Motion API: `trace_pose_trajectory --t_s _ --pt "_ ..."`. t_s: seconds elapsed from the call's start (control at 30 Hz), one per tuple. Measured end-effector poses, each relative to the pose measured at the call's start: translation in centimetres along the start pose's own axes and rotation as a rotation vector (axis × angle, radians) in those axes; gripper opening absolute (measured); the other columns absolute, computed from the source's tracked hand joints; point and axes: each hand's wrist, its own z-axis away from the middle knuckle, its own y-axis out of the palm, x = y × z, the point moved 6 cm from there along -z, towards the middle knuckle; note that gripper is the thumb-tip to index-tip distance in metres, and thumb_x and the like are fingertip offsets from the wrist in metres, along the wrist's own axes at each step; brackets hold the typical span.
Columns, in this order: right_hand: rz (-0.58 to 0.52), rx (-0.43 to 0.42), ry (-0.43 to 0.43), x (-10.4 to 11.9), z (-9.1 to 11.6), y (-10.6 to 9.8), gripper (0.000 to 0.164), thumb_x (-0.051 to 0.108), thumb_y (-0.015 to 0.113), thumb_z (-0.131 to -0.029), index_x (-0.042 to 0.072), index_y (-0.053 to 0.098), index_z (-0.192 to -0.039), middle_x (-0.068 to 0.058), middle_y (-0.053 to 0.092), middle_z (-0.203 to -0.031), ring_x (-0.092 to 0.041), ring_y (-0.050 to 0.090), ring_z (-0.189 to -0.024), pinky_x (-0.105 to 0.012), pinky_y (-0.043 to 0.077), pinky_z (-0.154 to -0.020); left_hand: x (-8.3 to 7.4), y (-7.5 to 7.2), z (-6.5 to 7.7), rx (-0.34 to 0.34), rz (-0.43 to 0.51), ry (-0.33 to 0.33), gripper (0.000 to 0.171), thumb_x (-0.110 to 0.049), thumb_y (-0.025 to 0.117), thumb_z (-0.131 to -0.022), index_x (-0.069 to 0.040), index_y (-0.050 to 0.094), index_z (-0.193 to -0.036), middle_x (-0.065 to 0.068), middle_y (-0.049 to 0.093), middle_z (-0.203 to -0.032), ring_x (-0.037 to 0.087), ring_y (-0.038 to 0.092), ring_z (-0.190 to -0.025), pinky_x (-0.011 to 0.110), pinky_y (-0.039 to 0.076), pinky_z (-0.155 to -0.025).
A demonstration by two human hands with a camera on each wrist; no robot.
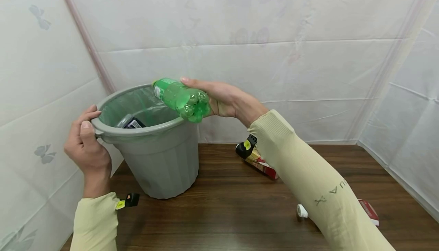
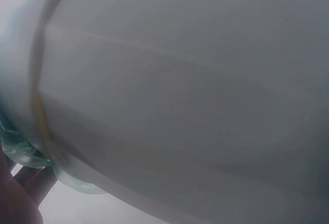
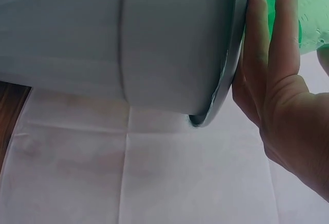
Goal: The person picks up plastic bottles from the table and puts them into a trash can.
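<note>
A grey waste bin [image 1: 164, 163], lined with a green translucent bag [image 1: 111, 111], stands on the left of the wooden table. My left hand [image 1: 87, 144] grips its left rim, thumb and fingers over the edge. Over the right side of the opening, my right hand [image 1: 224, 98] holds a green plastic bottle [image 1: 183, 100] lying tilted, its base toward me. In the right wrist view the fingers [image 3: 282, 39] lie along the bottle, right at the bin's rim. Inside the bin is a clear container with a dark barcoded label [image 1: 133, 123]. The left wrist view is mostly filled by the bin's wall [image 2: 180, 106].
Behind the right forearm lies a red and yellow box [image 1: 264, 167] on the table [image 1: 219, 213]. A small white round item [image 1: 302, 211] and a red box [image 1: 369, 212] show beside the right sleeve. White sheeting [image 1: 308, 71] closes off the back and sides.
</note>
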Motion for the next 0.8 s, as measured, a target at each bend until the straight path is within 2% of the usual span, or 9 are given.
trace_pose_trajectory --t_s 0.2,0.3,0.43,0.6,0.8 --pt "0.021 -0.019 0.007 0.17 -0.25 0.06 0.052 0.044 0.053 -0.111 0.002 0.053 -0.142 -0.017 0.073 -0.101 -0.025 0.076 -0.076 -0.037 0.065 -0.07 -0.05 -0.04 0.06 0.002 -0.003 -0.003 0.042 -0.013 0.045 -0.099 0.013 0.078 -0.105 0.017 0.077 -0.118 0.024 0.07 -0.122 0.032 0.049 -0.11" --pt "0.022 -0.046 0.012 0.18 -0.3 -0.07 0.06 0.045 0.054 -0.11 0.002 0.047 -0.15 -0.023 0.069 -0.119 -0.031 0.076 -0.093 -0.042 0.065 -0.081 -0.27 0.01 0.19 0.005 -0.003 -0.006 0.042 -0.013 0.045 -0.099 0.013 0.078 -0.106 0.016 0.077 -0.118 0.024 0.07 -0.122 0.032 0.049 -0.11" --pt "0.04 -0.057 0.022 0.09 -0.03 -0.29 0.072 0.046 0.054 -0.11 -0.004 0.039 -0.158 -0.028 0.062 -0.139 -0.038 0.07 -0.117 -0.046 0.06 -0.095 -0.46 0.1 0.29 0.007 -0.006 -0.007 0.042 -0.013 0.046 -0.099 0.013 0.077 -0.106 0.016 0.077 -0.118 0.023 0.07 -0.122 0.032 0.049 -0.11" --pt "0.053 -0.045 0.014 0.05 0.22 -0.36 0.067 0.043 0.056 -0.11 -0.007 0.046 -0.153 -0.026 0.064 -0.138 -0.036 0.07 -0.12 -0.045 0.059 -0.098 -0.34 0.12 0.25 0.013 -0.014 -0.003 0.042 -0.014 0.045 -0.099 0.013 0.078 -0.106 0.016 0.077 -0.119 0.023 0.07 -0.122 0.032 0.049 -0.11" --pt "0.052 -0.043 0.005 -0.08 0.25 -0.33 0.064 0.04 0.056 -0.11 -0.006 0.045 -0.154 -0.028 0.06 -0.144 -0.035 0.07 -0.121 -0.045 0.059 -0.098 0.05 0.01 0.2 0.012 -0.022 -0.004 0.043 -0.014 0.045 -0.099 0.012 0.078 -0.107 0.015 0.077 -0.119 0.022 0.069 -0.122 0.031 0.049 -0.11"
